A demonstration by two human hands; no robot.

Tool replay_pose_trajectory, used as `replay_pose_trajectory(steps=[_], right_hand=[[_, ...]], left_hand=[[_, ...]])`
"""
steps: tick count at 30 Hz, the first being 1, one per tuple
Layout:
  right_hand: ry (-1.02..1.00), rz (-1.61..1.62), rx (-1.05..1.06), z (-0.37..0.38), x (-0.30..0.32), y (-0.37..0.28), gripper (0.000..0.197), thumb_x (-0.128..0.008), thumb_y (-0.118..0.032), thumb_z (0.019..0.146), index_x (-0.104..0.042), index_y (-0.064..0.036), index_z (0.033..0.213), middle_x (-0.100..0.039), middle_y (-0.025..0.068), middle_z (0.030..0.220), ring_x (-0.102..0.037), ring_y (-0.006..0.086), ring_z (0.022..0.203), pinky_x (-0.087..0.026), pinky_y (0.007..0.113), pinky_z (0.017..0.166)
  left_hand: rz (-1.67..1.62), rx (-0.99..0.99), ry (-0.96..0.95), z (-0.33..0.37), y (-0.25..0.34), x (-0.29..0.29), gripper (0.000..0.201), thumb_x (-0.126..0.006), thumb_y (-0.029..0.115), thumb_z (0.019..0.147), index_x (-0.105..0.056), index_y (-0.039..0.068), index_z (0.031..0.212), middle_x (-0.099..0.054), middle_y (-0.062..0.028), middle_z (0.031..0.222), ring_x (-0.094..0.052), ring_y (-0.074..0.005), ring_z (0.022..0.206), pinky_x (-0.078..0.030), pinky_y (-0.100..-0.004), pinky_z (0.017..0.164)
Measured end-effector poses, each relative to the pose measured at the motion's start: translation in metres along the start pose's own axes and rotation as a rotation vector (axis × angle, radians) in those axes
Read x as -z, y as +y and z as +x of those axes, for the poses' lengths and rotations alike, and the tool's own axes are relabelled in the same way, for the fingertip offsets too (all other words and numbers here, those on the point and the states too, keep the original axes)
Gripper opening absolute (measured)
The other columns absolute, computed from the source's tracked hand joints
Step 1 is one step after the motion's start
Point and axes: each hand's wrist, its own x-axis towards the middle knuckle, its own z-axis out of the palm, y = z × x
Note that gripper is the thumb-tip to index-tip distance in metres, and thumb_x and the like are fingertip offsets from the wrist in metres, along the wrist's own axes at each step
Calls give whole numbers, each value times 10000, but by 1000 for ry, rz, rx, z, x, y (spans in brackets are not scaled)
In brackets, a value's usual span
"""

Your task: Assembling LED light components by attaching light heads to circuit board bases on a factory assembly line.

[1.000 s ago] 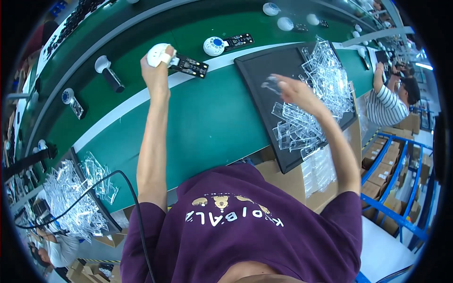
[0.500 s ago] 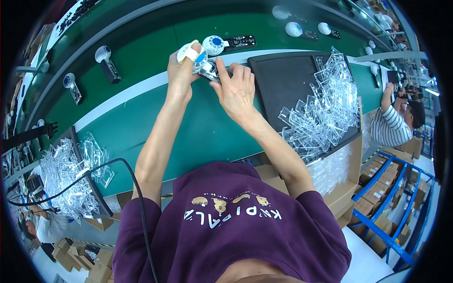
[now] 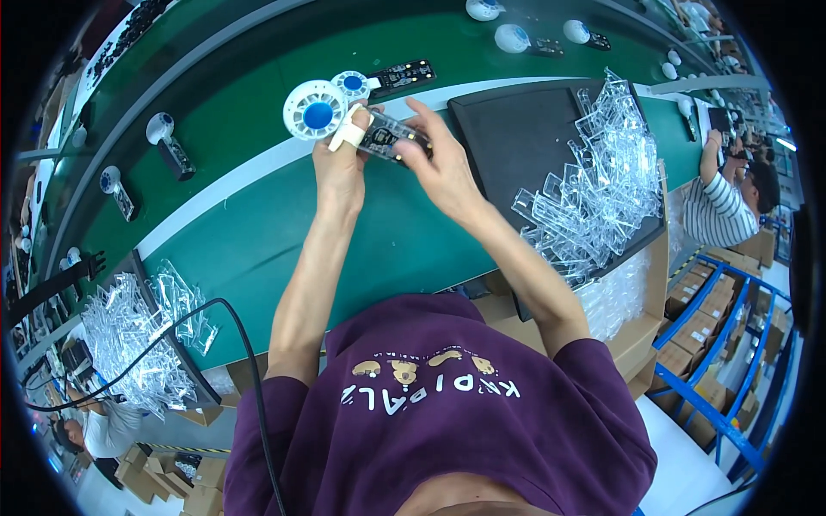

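Observation:
My left hand (image 3: pixel 340 176) grips a handheld fan assembly (image 3: pixel 317 114) at its neck, the thumb on a pale cream clip-like part (image 3: pixel 348 129). The fan's round white head with a blue centre faces up, and its dark circuit-board handle (image 3: pixel 387 138) points right. By the handle's far end is my right hand (image 3: pixel 446 168), fingers apart, with the thumb at the board's edge; whether it presses is hard to tell. Just beyond lies another fan assembly (image 3: pixel 353 83) with its black board, on the green conveyor belt (image 3: pixel 258 95).
Clear plastic casings (image 3: pixel 594 181) heap on a black tray (image 3: pixel 508 129) at right; more casings (image 3: pixel 133 344) lie at left. Further fan assemblies (image 3: pixel 160 129) rest along the belt. A black cable (image 3: pixel 245 335) hangs near my left arm. A striped-shirted person (image 3: pixel 718 206) sits at far right.
The held fan has turned, so its head now faces up at the left with its board exposed. My right fingers have spread. The fans on the belt have shifted left.

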Motion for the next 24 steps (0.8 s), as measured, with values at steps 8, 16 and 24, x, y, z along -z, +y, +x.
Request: replay_pose_trajectory(steps=[8,16,24], right_hand=[[485,733,-556,13,-47,23,438,-383,-341,940,-542,-15,695,-551,58,682,-476,144,584,-382,301,537],[-18,134,-241,36,-13,42,324,-456,-278,899,-592,3,815,-588,124,682,-580,233,642,-460,352,636],[-501,-1089,-288,-73,205,73,427,-658,-190,738,-511,-43,1110,-546,130,1085,-529,301,999,-439,374,831]], left_hand=[[474,-492,-7,-35,-4,-22,288,-670,69,791,-560,5,1048,-631,-86,965,-586,-152,877,-463,-286,802],[533,-336,157,38,17,27,269,-645,160,828,-589,-30,1010,-644,-115,921,-600,-161,842,-476,-289,771],[1093,-124,613,138,119,217,533,-699,410,744,-598,-24,1037,-644,-126,888,-629,-177,760,-504,-316,657]])
